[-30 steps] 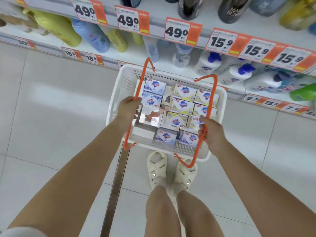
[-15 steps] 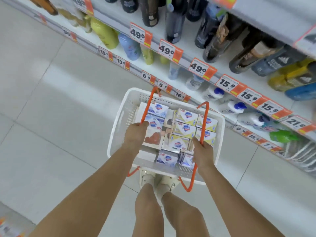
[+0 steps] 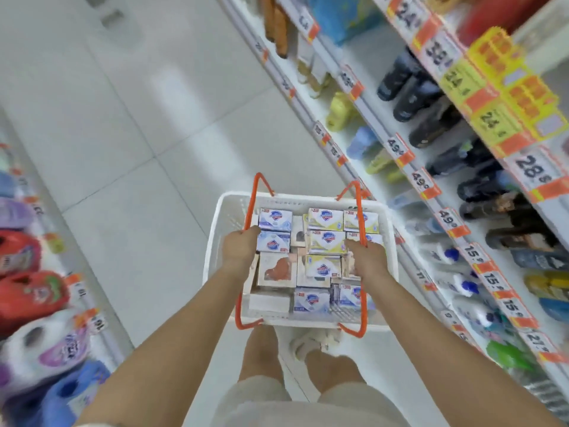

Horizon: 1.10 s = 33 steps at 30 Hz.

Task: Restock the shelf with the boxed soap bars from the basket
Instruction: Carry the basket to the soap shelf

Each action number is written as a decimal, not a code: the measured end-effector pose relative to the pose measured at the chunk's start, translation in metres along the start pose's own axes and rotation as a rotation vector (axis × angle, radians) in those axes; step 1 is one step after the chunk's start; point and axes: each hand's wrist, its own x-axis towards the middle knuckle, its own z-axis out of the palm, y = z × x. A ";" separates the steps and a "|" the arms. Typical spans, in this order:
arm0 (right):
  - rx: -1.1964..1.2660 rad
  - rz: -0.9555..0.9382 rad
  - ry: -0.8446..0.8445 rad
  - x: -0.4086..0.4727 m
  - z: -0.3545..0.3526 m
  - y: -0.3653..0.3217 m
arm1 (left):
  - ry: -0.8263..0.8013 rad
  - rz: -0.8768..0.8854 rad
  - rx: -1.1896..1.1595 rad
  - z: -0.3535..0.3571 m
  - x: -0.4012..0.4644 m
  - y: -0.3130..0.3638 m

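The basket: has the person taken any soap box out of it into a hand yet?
No: the left hand and right hand each grip an orange handle of the basket, and the soap boxes lie inside.

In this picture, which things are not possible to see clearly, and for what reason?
- Head view: the shelf on the right is motion-blurred; its bottle labels are unreadable.
- Lower layers of soap boxes in the basket are hidden by the top layer.
- Left hand and right hand grip the orange handles; fingertips curl out of sight.
- Products at the left are blurred and cut off by the frame edge.
- Where the soap belongs cannot be told.
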 end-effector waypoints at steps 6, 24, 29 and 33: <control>-0.040 -0.165 -0.071 -0.011 0.114 -0.134 | -0.034 0.092 -0.048 -0.109 0.055 0.090; -0.074 -0.605 -0.442 0.057 0.407 -0.623 | 0.111 0.477 -0.197 -0.343 0.277 0.514; -0.017 -0.589 -0.335 0.089 0.495 -0.759 | 0.104 0.459 -0.190 -0.401 0.368 0.634; 0.015 -0.491 -0.250 0.113 0.558 -0.849 | 0.027 0.485 -0.157 -0.435 0.434 0.732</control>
